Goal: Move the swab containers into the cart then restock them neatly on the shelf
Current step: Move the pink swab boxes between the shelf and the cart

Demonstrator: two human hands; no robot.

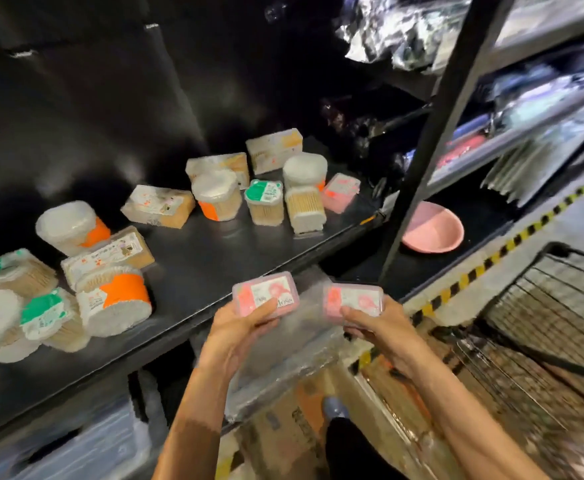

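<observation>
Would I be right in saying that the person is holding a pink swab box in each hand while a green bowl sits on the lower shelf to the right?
Not quite: the bowl is pink, not green, as the head view shows. The rest holds: the left hand and the right hand each hold a pink swab box, and the bowl sits on the lower shelf to the right.

We see a dim scene: the far wall behind the black shelf (193,258) is nearly lost in darkness, broken only by faint soft sheens. Light falls from above, overexposing the white lids of the swab containers (214,194) into featureless patches. Glare flares off the plastic-wrapped goods (397,32) at the far right. The wire cart (546,306) at the near right is smeared with motion blur, and the cartons below are soft. The black upright post (435,133) leans and shelf edges slant from wide-angle distortion. Blocky compression blurs labels throughout.
</observation>
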